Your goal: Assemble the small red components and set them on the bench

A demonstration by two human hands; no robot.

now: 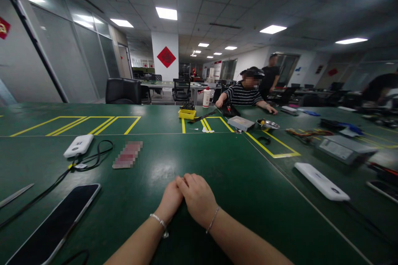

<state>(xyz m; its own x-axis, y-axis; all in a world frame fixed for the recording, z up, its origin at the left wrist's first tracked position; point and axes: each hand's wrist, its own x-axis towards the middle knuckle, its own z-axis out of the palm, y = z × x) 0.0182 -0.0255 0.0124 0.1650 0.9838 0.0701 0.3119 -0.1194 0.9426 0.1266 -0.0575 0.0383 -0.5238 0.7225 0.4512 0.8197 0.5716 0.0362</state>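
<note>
My left hand (171, 199) and my right hand (200, 198) rest together on the green table (146, 223), near the middle of the view. The right one lies over the left, its bent fingers wrapped across it. Most of the left fingers are hidden under that grip, so their pose does not show. No object is visible in either hand. A thin bracelet circles each wrist. Nearest on the left lie a blurred pinkish card-like item (127, 155) and a large dark-screened smartphone (52, 223).
At left, a white power bank (78, 145) has a black cable. Another white power bank (321, 181) and a grey metal box (345, 149) lie right. A yellow tray (187, 114), metal bowl (268, 124) and flat grey box (241, 123) are farther back, near a seated person (244, 93).
</note>
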